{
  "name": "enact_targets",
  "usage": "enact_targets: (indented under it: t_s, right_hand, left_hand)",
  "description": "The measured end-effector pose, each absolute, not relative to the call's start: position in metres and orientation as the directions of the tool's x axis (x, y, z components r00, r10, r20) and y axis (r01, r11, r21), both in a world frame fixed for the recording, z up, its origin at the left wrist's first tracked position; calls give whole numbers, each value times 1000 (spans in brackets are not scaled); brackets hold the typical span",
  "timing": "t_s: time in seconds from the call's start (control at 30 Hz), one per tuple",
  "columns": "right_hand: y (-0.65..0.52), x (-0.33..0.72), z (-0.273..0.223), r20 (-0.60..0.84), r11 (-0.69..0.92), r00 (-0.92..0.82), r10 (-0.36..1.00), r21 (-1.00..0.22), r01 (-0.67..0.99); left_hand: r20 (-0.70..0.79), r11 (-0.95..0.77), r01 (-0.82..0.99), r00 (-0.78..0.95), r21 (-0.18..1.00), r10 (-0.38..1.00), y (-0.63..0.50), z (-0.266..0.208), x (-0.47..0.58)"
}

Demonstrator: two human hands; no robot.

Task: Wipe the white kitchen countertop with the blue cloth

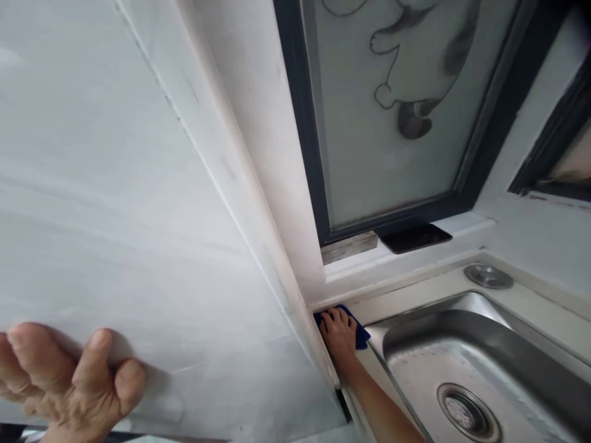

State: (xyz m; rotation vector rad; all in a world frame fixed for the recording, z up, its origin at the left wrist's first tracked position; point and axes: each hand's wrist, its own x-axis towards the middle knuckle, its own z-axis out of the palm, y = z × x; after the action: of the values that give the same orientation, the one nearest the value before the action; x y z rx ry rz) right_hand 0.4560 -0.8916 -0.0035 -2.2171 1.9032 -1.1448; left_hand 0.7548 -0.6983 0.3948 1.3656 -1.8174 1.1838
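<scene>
My left hand [74, 381] rests on a white marbled panel [138, 234] at the lower left, its fingers apart and nothing in it. Down in the corner of the pale counter [406, 292], my right hand [338, 332] presses on a blue cloth [362, 338], with fingers bent over it. The cloth's edges show behind and to the right of that hand. Just to the right lies the rim of a steel sink [475, 301].
A drain strainer [466, 412] sits in the sink. Near the back corner is a round metal cap [488, 277]. On the sill lie a dark phone-like slab [415, 238] and a small marbled block [349, 247], below a dark-framed frosted window [392, 166].
</scene>
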Motion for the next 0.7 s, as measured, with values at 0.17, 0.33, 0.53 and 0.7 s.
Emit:
enact_targets:
  t_s: [0.17, 0.33, 0.53, 0.7]
  right_hand:
    - [-886, 450, 0, 493, -296, 52, -868, -431, -852]
    - [-856, 432, 2, 502, -348, 121, -856, -389, -853]
    - [-779, 398, 4, 514, -382, 181, -839, -317, -868]
    - [-691, 367, 7, 517, -388, 217, -828, -248, -888]
  left_hand:
    - [785, 60, -855, -499, -516, -367, -707, 404, 739]
    - [771, 74, -825, -551, -560, -320, -709, 408, 730]
    - [782, 84, -840, -531, -535, -327, -707, 407, 730]
    - [786, 112, -856, -510, -505, -349, -708, 406, 729]
